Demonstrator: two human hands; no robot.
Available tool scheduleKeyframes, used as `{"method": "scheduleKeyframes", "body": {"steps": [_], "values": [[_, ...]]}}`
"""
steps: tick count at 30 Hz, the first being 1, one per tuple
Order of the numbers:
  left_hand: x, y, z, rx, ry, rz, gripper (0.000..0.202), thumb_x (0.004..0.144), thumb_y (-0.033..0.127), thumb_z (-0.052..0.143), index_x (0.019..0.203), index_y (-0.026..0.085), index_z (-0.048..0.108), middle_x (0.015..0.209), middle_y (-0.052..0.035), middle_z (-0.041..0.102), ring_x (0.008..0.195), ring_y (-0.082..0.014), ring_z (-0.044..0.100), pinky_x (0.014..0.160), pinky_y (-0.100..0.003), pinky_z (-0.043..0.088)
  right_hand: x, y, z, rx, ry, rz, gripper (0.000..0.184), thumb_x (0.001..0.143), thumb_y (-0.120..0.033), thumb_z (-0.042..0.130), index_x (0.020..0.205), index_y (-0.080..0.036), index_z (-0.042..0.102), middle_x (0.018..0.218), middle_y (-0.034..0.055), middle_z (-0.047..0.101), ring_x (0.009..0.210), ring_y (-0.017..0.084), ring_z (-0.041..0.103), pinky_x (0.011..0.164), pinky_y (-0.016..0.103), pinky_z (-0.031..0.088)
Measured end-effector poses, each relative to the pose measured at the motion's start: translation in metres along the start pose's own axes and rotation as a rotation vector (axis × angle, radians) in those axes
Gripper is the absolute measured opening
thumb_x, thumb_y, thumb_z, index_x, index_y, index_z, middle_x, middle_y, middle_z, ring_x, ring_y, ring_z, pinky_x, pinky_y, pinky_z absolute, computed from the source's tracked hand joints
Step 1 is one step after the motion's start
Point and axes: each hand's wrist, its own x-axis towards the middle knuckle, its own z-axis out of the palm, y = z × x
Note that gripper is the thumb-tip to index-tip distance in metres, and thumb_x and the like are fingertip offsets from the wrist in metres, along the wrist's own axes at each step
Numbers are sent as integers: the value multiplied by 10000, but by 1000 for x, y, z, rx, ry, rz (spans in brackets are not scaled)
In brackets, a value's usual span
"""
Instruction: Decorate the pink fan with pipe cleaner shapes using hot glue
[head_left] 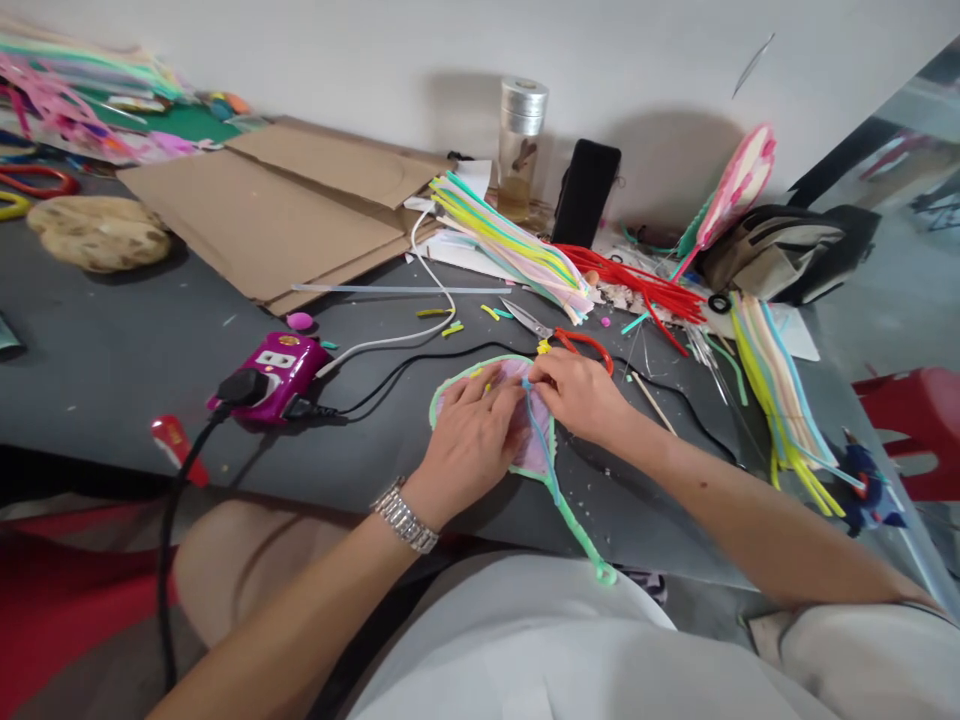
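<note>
A hand fan [536, 455] made of pipe cleaners lies on the table, purple inside with a pale green fuzzy edge. Its green handle [577, 528] points toward me and ends in a small loop. Across the face of the fan rests my left hand [476, 430], fingers stretched out and laid down on it. My right hand [577, 393] pinches a blue pipe cleaner [541, 435] near the fan's upper middle; the strand runs down to the handle. Small yellow bits show by my left fingers. My fingers partly hide the fan's face.
Orange-handled scissors [574, 342] lie just beyond my right hand. Bundles of pastel [517, 250] and red pipe cleaners [637, 282] sit farther back. A purple power socket [281, 375] with cords, cardboard [277, 210], a bottle [520, 150] and a glue gun [870, 490] surround the workspace.
</note>
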Motion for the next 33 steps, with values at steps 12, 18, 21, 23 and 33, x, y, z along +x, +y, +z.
{"method": "scheduleKeyframes", "body": {"steps": [12,18,21,23,33], "values": [[-2,-3,1,-25,19,-18,320,931,266,631,1228,150,657,1391,-163,653,1347,-370,541,1094,-554,431,6,-6,6,-122,-70,16,146,964,-179,580,1026,-164,712,1035,83,689,970,194,621,797,275,415],[0,-2,0,-17,6,1,298,955,273,599,1222,165,678,1406,-147,657,1336,-362,557,1095,-562,419,1,-11,7,-229,-85,40,230,1015,-211,494,984,-146,712,988,95,691,910,190,612,729,280,386],[1,-2,0,-37,-7,2,294,959,264,588,1222,178,686,1399,-141,665,1343,-363,556,1093,-573,415,0,-8,7,-216,-49,10,226,1004,-199,493,950,-147,706,961,90,689,887,185,604,728,283,377],[1,-1,-1,-45,-17,-2,300,959,253,584,1232,183,684,1397,-141,667,1356,-369,547,1098,-586,406,0,-7,8,-198,-25,-2,212,991,-191,501,938,-148,702,957,88,690,885,186,603,727,285,374],[-5,-6,4,-163,132,-25,294,948,207,565,1233,165,625,1400,-174,650,1315,-308,598,1108,-530,463,1,-19,14,-330,15,114,182,934,-143,516,901,-133,695,916,99,699,787,181,581,625,310,281]]}}
